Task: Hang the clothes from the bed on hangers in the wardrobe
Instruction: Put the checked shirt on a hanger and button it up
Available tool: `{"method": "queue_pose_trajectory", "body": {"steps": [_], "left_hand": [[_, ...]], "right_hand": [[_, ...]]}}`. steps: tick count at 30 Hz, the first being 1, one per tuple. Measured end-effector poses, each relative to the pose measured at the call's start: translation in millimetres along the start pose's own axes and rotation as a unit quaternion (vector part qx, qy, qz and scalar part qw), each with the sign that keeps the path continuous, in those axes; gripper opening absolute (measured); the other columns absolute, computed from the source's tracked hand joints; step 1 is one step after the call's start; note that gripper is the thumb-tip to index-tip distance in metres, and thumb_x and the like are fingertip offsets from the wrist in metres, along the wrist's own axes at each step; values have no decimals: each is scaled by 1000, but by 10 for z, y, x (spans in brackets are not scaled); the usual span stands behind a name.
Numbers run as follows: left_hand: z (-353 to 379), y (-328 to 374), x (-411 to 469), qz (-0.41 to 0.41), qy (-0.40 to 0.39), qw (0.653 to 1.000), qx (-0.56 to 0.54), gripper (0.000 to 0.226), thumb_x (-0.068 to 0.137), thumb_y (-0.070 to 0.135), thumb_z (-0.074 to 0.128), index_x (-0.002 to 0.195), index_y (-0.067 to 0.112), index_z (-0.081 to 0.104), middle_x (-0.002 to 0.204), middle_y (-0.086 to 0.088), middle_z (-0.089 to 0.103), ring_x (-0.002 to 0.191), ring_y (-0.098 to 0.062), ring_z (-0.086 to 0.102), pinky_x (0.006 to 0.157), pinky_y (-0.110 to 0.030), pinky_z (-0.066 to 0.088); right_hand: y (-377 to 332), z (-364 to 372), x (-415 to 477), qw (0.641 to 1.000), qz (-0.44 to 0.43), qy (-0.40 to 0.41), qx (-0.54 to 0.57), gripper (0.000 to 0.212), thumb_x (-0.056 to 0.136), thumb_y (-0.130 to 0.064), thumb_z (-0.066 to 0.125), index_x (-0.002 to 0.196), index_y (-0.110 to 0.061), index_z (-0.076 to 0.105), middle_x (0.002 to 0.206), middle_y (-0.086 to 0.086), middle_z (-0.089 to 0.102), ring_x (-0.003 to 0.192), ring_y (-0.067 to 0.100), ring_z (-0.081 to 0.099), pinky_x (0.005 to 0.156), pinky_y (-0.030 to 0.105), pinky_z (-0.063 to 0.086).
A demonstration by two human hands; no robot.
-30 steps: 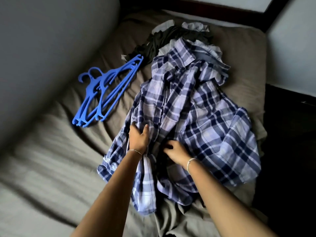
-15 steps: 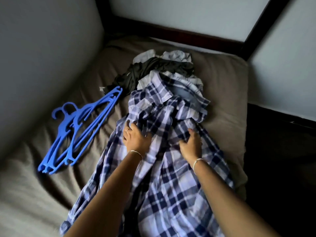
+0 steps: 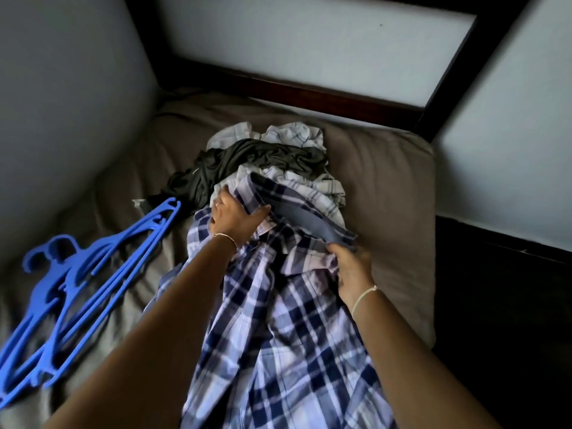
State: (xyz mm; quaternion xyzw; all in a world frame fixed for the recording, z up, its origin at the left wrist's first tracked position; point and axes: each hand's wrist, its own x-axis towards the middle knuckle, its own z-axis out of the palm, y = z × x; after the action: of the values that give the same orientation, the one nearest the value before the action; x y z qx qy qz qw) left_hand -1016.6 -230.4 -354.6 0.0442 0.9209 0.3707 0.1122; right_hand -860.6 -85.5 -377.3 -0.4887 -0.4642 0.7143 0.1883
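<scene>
- The step in hand, as I judge it, is to take the plaid shirt (image 3: 278, 335) by its two shoulders so that a hanger can go into it; no hanger is in the shirt yet.
- To do it well, both hands should hold just beside the collar (image 3: 306, 218), one at each end. Then the shirt would hang straight when lifted, and the neck opening would be easy to find.
- It seems wise to lift only this shirt. The dark garment (image 3: 253, 162) and the pale garments (image 3: 294, 134) lie just beyond the fingertips and touch the collar, so they could be dragged along.
- The left hand (image 3: 230, 216) grips the cloth at the left end of the collar. Its fingers are curved down over the fabric and the thumb is spread wide along the collar edge.
- The right hand (image 3: 353, 274) holds the right end of the collar. The fingers are curled tightly into a fold of cloth, and hardly any gap shows between them.
- The shirt lies lengthwise on the bed (image 3: 387, 187), with its body running from the fingers back under both forearms.
- The blue hangers (image 3: 83, 280) lie in a bundle well to the left of the left fingers, untouched; the wardrobe is not in view.
</scene>
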Motion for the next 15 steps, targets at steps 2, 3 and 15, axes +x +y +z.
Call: {"method": "queue_pose_trajectory", "body": {"steps": [2,3,15], "left_hand": [[-4,-25,50,-59,-48,995,-61,138,46,78,74,148,9,11,145,-15,41,135,-33,39,111,-46,34],[18,-67,73,-84,-58,990,-92,145,36,82,72,146,10,10,141,-14,46,131,-33,44,108,-46,38],[4,-242,253,-24,-51,998,17,101,77,38,72,152,20,8,158,-9,18,146,-29,13,116,-51,15]], "right_hand": [[-41,114,-209,994,-97,-56,-11,33,80,17,58,106,-3,64,84,5,67,65,3,64,63,24,53],[-13,145,-298,983,-150,-92,-51,42,80,18,57,113,-7,64,93,1,68,76,2,65,74,24,55],[191,334,-195,877,-337,-95,-329,21,86,-20,61,105,-14,67,116,4,55,107,18,55,95,43,47]]}}
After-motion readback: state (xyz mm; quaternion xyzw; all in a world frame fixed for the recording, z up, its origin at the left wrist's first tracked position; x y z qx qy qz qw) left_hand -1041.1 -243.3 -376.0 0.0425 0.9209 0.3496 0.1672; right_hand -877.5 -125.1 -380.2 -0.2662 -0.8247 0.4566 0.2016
